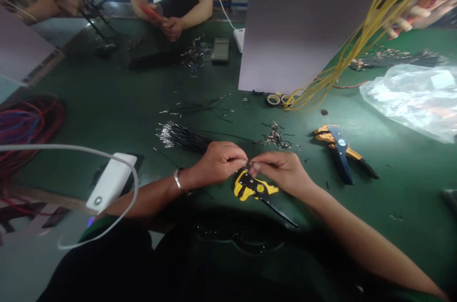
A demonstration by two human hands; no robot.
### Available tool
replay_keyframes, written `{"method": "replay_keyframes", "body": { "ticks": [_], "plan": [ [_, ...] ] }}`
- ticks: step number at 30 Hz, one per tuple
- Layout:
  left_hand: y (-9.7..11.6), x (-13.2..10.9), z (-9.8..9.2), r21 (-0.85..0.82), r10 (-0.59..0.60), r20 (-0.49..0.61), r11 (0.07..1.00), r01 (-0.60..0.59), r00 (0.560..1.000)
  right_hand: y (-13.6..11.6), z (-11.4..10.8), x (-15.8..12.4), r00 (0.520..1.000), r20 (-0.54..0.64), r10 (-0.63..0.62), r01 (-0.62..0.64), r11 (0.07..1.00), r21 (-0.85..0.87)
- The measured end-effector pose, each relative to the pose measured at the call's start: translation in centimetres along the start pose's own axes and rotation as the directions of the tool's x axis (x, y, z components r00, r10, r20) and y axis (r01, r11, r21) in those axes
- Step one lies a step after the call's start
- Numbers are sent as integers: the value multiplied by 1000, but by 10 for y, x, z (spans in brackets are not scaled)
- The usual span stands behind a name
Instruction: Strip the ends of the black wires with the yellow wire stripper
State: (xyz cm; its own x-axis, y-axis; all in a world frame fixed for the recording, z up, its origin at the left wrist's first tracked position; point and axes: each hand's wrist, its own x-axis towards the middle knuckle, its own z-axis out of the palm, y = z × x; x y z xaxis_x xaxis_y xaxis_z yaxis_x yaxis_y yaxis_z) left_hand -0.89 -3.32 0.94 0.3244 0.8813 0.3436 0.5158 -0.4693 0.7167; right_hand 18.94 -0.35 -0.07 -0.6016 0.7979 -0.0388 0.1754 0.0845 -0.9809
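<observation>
Left hand and right hand pinch a thin black wire together.

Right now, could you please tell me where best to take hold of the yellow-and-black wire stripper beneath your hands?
Take the wire stripper by its long dark handles, coming from the near right side. They stick out clear of the right hand, while the yellow head lies nearer the left hand.

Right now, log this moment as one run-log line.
left hand: holds thin wire | right hand: holds same wire | beneath: yellow-handled wire stripper
</observation>
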Motion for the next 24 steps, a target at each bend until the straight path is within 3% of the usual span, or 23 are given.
{"method": "replay_keyframes", "body": {
  "ticks": [3, 7, 16, 24],
  "plan": [
    [1, 0, -1, -107, -115, 43, 987, 120, 992, 4, -1, 1, 994, 34, 100, -105, 974, 200],
    [0, -1, 0, -215, -244, 91, 942, 259, 965, 10, -1, 1, 986, 53, 155, -164, 941, 297],
    [3, -2, 1, -260, -262, 136, 921, 289, 955, 9, -2, 1, 985, 35, 168, -172, 957, 234],
    [4, -3, 1, -279, -248, 158, 918, 284, 956, 11, -2, 1, 994, 22, 106, -108, 988, 110]
  ]
}}
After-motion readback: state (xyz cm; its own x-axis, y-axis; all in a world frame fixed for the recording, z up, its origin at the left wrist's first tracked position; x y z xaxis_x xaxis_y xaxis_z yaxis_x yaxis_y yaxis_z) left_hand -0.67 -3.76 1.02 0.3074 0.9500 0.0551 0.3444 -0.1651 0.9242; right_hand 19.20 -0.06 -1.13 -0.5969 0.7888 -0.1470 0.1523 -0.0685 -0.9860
